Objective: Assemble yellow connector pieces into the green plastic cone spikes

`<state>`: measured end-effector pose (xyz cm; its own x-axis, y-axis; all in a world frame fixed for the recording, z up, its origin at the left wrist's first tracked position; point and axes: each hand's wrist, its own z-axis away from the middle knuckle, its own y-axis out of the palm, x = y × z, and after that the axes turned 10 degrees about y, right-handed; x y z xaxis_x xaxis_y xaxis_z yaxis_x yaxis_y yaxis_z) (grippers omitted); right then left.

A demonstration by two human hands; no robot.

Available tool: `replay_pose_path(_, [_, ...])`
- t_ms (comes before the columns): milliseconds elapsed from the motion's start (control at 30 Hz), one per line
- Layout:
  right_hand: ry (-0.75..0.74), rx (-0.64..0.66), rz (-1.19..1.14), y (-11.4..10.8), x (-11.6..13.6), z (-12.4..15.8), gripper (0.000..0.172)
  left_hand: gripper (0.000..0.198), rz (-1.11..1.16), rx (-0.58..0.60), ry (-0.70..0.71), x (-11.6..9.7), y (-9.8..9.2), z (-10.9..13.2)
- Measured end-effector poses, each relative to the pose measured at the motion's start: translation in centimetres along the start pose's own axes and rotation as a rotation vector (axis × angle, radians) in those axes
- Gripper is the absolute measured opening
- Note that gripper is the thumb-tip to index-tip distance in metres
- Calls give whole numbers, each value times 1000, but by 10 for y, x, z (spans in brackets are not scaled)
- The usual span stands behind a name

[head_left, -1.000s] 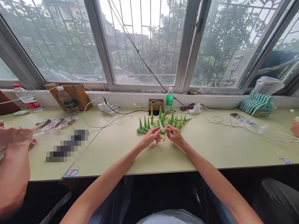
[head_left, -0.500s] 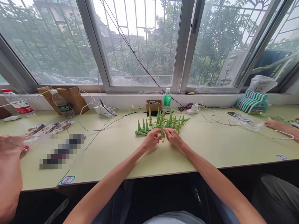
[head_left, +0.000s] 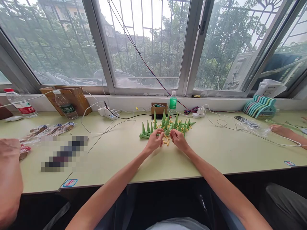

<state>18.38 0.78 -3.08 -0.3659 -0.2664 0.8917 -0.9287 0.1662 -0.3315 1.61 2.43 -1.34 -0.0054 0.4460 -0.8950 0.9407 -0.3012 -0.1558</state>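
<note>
Over the front of a cluster of green plastic spikes (head_left: 176, 120), both my hands are close together. My left hand (head_left: 154, 141) has its fingers curled around one green cone-shaped spike (head_left: 167, 131), which is tilted and partly covered by the fingers. Just to its right, my right hand (head_left: 179, 140) is closed in a pinch near that spike; whatever is between its fingertips is too small to make out. Small yellow plastic pieces (head_left: 166, 141) lie on the table below and between the hands. More green spikes stand upright or lie on their sides behind them.
Behind the spikes are a small cardboard box (head_left: 159, 109) and a green-labelled bottle (head_left: 173, 101). White cables (head_left: 112, 129) cross the table (head_left: 216, 159). Another person's arm (head_left: 9, 179) is at left, and another hand (head_left: 279, 129) at right near a phone (head_left: 244, 120).
The spike between my hands was upright and now tilts, its tip no longer pointing straight up. My hands have drawn slightly apart, and more yellow pieces show below. The view has shifted slightly.
</note>
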Motion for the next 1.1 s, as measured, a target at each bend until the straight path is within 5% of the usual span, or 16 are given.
replay_pose_path(167, [-30,55,-11,0,-2,0,44,46,270,117,-192,-8,-2,-1])
replay_pose_path(333, [-37,107,-22,1,-3,1,42,47,356,133,-198,-7,-3,2])
replay_pose_path(900, [110,212,-261,4,3,3,53,28,-129,146,200,0,4,11])
replay_pose_path(1100, [147,173,-424,5,13,4,47,42,-106,69,198,-6,7,8])
